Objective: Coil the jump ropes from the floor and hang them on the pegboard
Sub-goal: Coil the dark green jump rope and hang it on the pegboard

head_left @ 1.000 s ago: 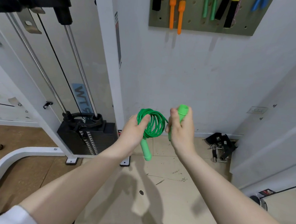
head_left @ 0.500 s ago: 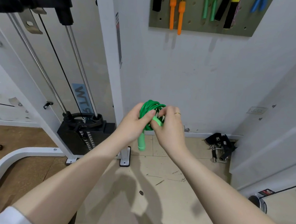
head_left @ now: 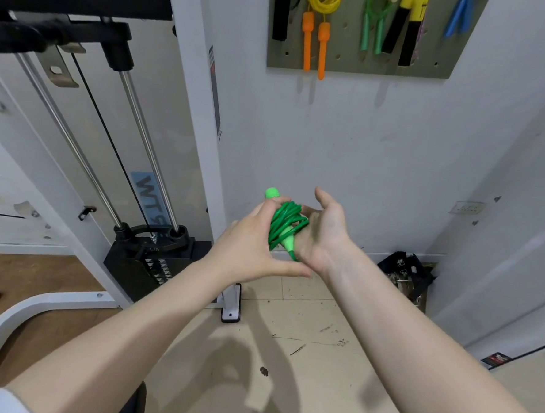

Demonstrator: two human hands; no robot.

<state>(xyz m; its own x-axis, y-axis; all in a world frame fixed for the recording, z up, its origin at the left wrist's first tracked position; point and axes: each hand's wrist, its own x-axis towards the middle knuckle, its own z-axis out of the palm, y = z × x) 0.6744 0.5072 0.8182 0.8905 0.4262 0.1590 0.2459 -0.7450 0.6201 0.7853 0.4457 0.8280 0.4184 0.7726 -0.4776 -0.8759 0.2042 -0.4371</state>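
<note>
From my head camera, both my forearms reach forward and meet in front of the white wall. My left hand (head_left: 249, 246) is seen from the back, its fingers curled around the far side of the green jump rope (head_left: 285, 228) and its thumb stretched out low toward my right wrist. My right hand (head_left: 322, 231) shows its palm turned to the left, the thumb pointing up and free, while the fingers go behind the bundle, so I cannot tell how tightly they close. The rope is coiled into a tight bundle between the two hands, at chest height above the tiled floor (head_left: 287, 367). Its handles lie along a slanted line: one end points up and to the left above my left fingers, the other end points down and to the right near my right wrist.

On the wall above hangs the pegboard (head_left: 347, 62). It carries a yellow rope with orange handles (head_left: 315, 39), a green rope (head_left: 373, 30), black and yellow handles (head_left: 409, 39) and a blue rope (head_left: 458, 19). To the left stands a weight machine (head_left: 153, 253).
</note>
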